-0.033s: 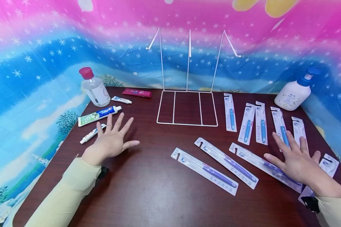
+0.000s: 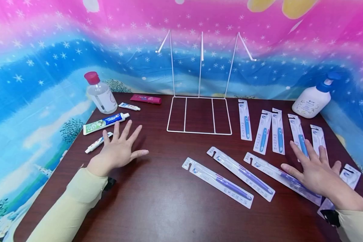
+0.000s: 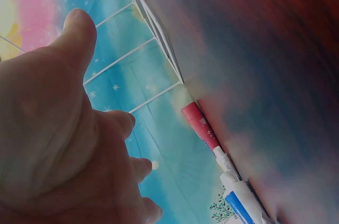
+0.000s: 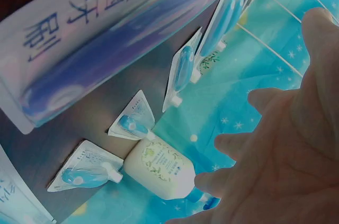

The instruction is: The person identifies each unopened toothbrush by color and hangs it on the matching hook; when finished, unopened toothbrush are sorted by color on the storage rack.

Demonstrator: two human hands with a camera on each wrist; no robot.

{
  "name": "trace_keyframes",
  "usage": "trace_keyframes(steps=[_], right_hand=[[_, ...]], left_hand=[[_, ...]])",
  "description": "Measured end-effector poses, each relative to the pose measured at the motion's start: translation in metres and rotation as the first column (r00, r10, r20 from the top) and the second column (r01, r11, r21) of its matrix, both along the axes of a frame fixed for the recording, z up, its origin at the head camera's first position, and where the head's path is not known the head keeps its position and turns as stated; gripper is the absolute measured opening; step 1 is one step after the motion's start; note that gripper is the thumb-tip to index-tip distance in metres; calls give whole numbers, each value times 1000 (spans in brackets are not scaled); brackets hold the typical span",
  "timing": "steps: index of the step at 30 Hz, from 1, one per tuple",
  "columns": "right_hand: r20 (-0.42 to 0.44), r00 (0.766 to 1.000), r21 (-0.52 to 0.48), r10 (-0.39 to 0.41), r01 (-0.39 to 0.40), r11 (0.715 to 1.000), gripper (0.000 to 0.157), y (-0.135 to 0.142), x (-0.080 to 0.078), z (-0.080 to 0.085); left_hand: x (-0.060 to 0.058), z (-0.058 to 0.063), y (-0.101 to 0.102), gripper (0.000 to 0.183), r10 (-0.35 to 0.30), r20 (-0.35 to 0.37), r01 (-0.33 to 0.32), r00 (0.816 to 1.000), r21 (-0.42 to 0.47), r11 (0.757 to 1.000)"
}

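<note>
My left hand (image 2: 118, 151) hovers palm down with fingers spread and holds nothing. Closest to it are a small white toothpaste tube (image 2: 98, 143) and a green and blue toothpaste tube (image 2: 104, 123). On the other side my right hand (image 2: 319, 173), also spread and holding nothing, hangs over the packaged toothbrushes. It partly covers a purple toothbrush pack (image 2: 278, 173) and a blue toothbrush pack (image 2: 296, 129). Two more purple packs, one (image 2: 219, 183) nearer and one (image 2: 240, 173) beside it, lie slanted at the centre right. The right wrist view shows a purple pack (image 4: 116, 44) close up.
A white wire rack (image 2: 199, 132) with three upright hooks stands at the back. Several blue toothbrush packs (image 2: 245, 121) lie to its right, near a white pump bottle (image 2: 311, 101). At left are a clear red-capped bottle (image 2: 103, 97), a red tube (image 2: 146, 98) and a small tube (image 2: 129, 106).
</note>
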State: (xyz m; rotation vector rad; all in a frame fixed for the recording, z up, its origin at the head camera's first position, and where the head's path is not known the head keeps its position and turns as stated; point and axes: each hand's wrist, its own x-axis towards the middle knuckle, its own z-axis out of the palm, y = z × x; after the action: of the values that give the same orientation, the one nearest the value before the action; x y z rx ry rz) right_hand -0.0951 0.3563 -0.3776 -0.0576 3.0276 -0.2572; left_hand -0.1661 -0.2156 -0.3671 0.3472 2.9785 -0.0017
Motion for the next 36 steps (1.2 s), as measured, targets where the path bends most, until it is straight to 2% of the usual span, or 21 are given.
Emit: trace_keyframes(steps=[14,22,26,28,30,36], right_hand=[[22,1000,0,-2,2,1000,90,-1,2,8],[-19,1000,-22,7,-7,1000,87,-14,5,12],[-48,999,-9,25,-25,1000,87,-24,-4,21],[-57,998,-8,36,-37,999,88,-30,-13,27],[-48,997,-16,52,-53,998,88,-37,-26,34],[64,993,-72,100,-96,993,88,-64,-84,48]], left_hand=[[2,4,-2,95,-9,-10,9,1000,12,1000],[-3,6,-3,92,-26,-45,25,999,-20,999],[-10,9,-1,94,-49,-49,47,998,-31,998],[-18,10,1,94,-58,-47,57,997,-31,998],[-31,8,5,93,-66,-36,65,997,-31,997],[-91,-6,27,85,-111,16,111,994,10,994]])
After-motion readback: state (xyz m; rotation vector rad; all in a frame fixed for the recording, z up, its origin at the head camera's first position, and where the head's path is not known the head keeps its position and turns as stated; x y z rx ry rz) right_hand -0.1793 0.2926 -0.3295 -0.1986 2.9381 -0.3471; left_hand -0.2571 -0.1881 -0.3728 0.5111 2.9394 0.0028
